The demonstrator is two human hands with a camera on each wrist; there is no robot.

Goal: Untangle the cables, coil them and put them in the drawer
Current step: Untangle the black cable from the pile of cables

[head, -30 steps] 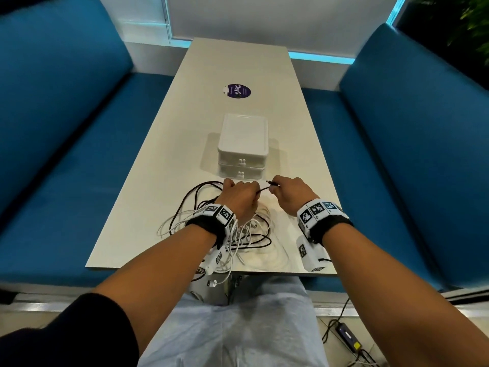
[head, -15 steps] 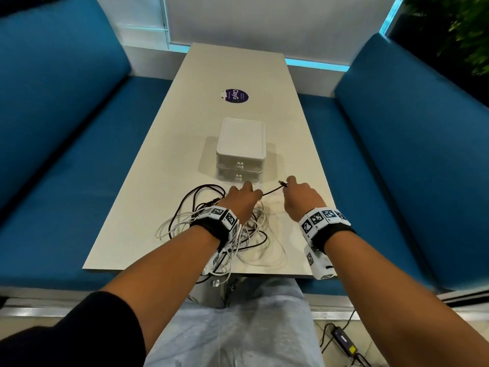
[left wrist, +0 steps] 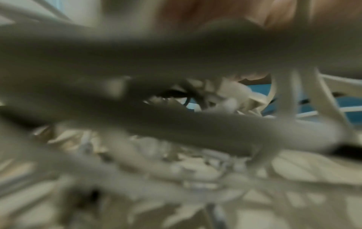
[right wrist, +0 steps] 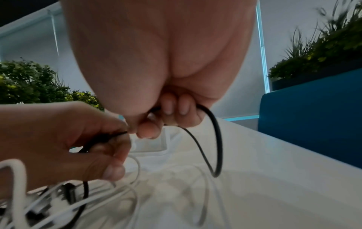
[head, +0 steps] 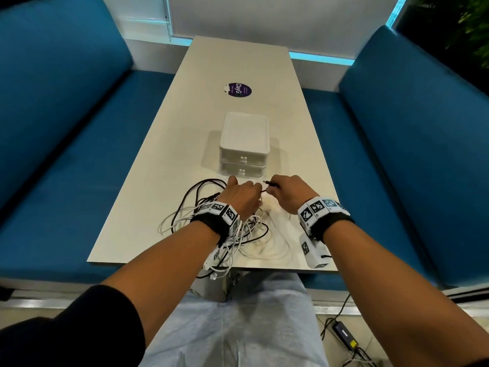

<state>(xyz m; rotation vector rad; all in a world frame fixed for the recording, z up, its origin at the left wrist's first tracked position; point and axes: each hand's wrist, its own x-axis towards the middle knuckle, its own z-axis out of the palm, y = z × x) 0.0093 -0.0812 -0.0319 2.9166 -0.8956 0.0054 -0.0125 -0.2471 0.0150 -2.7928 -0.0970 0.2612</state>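
Untangling step: thin black cable [right wrist: 213, 139] pinched in left hand [head: 242, 198] and gripped in right hand [head: 289, 193], just before white two-drawer plastic box [head: 244, 144], both drawers closed. Next: draw free from white cable tangle [head: 254, 242], then coil.

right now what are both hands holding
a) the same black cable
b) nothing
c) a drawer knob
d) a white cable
a: the left hand pinches the black cable while the right hand curls its fingers round a loop of it, and the head view shows that cable stretched between them.
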